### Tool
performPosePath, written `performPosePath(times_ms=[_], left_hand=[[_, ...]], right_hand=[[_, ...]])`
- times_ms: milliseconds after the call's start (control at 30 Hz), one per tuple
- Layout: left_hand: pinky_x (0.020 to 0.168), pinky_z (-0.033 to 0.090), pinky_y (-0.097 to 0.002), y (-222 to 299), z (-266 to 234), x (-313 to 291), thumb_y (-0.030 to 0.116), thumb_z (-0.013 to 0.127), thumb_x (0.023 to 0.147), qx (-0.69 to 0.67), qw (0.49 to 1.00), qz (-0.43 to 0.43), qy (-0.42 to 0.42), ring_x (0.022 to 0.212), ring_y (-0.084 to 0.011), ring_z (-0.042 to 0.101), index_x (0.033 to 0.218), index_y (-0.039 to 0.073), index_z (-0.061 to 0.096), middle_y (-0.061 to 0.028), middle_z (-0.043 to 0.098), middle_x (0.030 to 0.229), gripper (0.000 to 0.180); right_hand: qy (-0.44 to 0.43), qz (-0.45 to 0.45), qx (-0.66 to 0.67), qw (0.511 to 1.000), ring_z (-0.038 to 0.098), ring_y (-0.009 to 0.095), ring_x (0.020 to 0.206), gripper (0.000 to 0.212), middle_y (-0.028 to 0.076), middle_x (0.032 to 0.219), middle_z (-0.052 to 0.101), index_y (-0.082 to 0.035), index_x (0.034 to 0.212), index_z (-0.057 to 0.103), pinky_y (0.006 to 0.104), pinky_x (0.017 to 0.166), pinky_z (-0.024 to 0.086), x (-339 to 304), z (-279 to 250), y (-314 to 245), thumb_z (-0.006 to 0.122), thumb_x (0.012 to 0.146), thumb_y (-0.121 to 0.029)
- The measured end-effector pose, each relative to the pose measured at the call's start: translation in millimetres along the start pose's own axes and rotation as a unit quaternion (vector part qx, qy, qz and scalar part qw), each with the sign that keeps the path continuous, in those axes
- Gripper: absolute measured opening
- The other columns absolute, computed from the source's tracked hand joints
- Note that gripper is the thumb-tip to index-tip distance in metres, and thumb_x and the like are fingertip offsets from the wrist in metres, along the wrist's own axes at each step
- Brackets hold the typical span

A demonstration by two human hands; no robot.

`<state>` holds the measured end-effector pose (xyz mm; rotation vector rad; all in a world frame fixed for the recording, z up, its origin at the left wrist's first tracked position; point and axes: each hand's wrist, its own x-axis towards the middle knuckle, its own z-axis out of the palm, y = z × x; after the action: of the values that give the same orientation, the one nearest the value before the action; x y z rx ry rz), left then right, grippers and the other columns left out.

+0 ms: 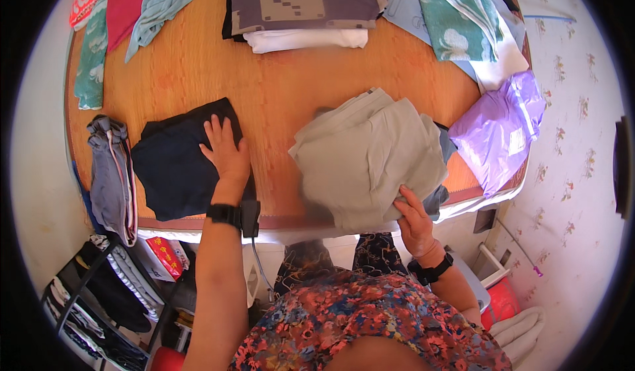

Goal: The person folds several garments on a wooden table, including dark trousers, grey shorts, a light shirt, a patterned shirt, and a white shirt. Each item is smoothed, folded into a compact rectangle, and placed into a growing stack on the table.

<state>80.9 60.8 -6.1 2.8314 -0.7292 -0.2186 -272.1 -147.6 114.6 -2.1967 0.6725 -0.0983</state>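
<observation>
My left hand lies flat, fingers spread, on the right part of a folded dark navy garment at the left of the table. At the lower right edge of a folded light khaki garment, my right hand has its fingers wrapped round the cloth, partly hidden by it. The khaki garment sits right of the middle, near the front edge, with its layers slightly uneven. Beneath and beside it shows a dark grey cloth.
The wooden-patterned table also bears a grey folded garment at left, a patterned folded stack at the back, green printed cloth and a purple plastic bag at right. A black rack stands below left.
</observation>
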Motion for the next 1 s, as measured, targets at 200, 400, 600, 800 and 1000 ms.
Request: performPosePath(times_ms=[200,400,600,800,1000], left_hand=[[0.095,0.043,-0.0362,86,-63,-37,0.006,0.064,0.079,-0.401,0.905,0.130,-0.050,0.110,-0.0328,0.053,0.120,0.003,0.057,-0.0139,0.059,0.117,0.042],[0.097,0.035,-0.0451,139,-71,-32,0.013,0.071,0.071,-0.117,0.963,0.234,-0.068,0.107,-0.0349,0.051,0.126,0.002,0.052,-0.0157,0.057,0.108,0.059],[0.093,0.035,-0.0471,143,-63,-24,0.016,0.072,0.067,-0.073,0.976,0.202,-0.038,0.103,-0.0360,0.050,0.123,0.002,0.051,-0.0154,0.056,0.104,0.061],[0.084,0.044,-0.0432,147,-90,-41,0.014,0.072,0.067,-0.119,0.939,0.282,-0.154,0.097,-0.0365,0.054,0.110,0.004,0.058,-0.0153,0.057,0.102,0.046],[0.075,0.044,-0.0430,190,-91,-136,0.006,0.063,0.066,-0.487,0.623,0.406,-0.458,0.088,-0.0347,0.054,0.096,0.011,0.064,-0.0126,0.052,0.086,0.031]], right_hand=[[0.000,0.075,0.108,0.991,0.068,0.023,0.080,0.023,0.018,0.110,0.060,0.003,0.106,0.059,0.0290,0.071,0.053,1,0,-3,0.054,0.084,0.009],[0.040,0.254,0.266,0.929,0.065,0.013,0.070,0.016,0.007,0.090,0.067,0.002,0.106,0.061,0.0253,0.064,0.052,38,-11,6,0.057,0.091,-0.003],[0.016,0.301,0.390,0.870,0.066,0.016,0.080,0.018,0.010,0.096,0.067,0.003,0.108,0.060,0.0276,0.071,0.055,54,6,5,0.056,0.093,-0.005],[0.030,0.332,0.563,0.757,0.066,0.019,0.088,0.031,0.010,0.104,0.065,0.000,0.118,0.055,0.0335,0.074,0.054,55,2,5,0.051,0.097,-0.023],[0.085,0.294,0.635,0.709,0.054,0.021,0.116,0.051,0.008,0.129,0.055,-0.006,0.136,0.042,0.0385,0.097,0.046,16,-22,-8,0.036,0.100,-0.042]])
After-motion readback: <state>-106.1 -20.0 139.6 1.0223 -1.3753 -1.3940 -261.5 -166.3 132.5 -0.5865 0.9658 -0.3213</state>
